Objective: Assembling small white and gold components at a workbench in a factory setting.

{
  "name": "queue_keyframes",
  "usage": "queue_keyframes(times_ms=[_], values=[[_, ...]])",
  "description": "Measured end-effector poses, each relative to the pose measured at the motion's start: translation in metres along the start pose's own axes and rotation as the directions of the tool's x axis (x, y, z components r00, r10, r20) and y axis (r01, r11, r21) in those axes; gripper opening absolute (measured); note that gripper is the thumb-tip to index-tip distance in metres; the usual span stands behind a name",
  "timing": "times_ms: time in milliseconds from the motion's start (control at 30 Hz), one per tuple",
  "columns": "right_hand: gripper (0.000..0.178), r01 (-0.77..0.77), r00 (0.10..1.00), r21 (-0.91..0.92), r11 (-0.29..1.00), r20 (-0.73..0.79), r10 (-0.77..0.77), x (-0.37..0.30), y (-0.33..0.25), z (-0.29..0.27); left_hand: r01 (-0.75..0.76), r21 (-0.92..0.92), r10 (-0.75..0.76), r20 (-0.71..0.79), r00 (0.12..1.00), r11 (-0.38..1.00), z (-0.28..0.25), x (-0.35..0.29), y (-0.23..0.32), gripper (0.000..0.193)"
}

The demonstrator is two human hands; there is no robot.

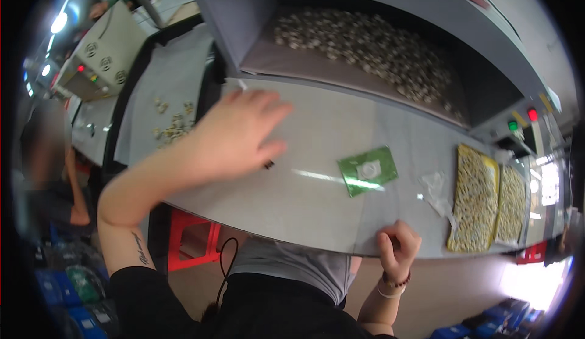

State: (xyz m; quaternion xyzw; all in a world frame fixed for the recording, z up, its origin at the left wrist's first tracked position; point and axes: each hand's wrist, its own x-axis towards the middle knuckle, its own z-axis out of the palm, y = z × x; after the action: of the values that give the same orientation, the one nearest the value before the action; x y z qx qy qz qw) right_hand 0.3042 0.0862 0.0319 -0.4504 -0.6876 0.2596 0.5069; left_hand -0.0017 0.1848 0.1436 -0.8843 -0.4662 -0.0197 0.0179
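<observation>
My left hand (247, 132) reaches over the pale tabletop, its fingers stretched and spread, with nothing seen in its grasp. A small white object (242, 85) shows just past its fingertips, at the foot of the grey machine. Below the thumb lies a tiny dark piece (269, 164). My right hand (399, 247) rests at the table's near edge, fingers curled into a loose fist, nothing showing in it. A shiny green packet (359, 180) with a whitish patch lies flat between the two hands, farther in than the right one.
A grey machine (219, 28) with red and green lights holds a heap of small metallic pieces (372, 40). Left stands a black-rimmed, paper-lined tray (173, 64) with scattered pieces. Right are a clear plastic bag (436, 189) and yellow packs of small pieces (475, 199). A red stool (177, 241) stands below.
</observation>
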Motion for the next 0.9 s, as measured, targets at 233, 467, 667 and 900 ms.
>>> queue_keyframes(times_ms=[233, 467, 667, 900], values=[[0.012, -0.2, 0.979, 0.149, 0.968, -0.007, 0.203, -0.001, 0.007, 0.002, 0.588, 0.215, -0.444, -0.472, 0.762, 0.78, 0.038, -0.101, 0.002, 0.051], [0.018, -0.245, 0.97, 0.135, 0.96, 0.023, 0.244, 0.003, 0.005, 0.007, 0.453, 0.14, -0.224, -0.72, 0.657, 0.881, 0.06, -0.126, -0.033, 0.041], [0.022, -0.268, 0.963, 0.086, 0.96, -0.013, 0.27, 0.003, 0.0, 0.012, 0.339, 0.097, -0.155, -0.751, 0.642, 0.936, 0.061, -0.143, -0.067, 0.035], [0.023, -0.259, 0.965, 0.1, 0.961, -0.008, 0.261, 0.005, -0.005, 0.014, 0.325, 0.054, -0.23, -0.596, 0.769, 0.944, 0.043, -0.171, -0.093, 0.028]])
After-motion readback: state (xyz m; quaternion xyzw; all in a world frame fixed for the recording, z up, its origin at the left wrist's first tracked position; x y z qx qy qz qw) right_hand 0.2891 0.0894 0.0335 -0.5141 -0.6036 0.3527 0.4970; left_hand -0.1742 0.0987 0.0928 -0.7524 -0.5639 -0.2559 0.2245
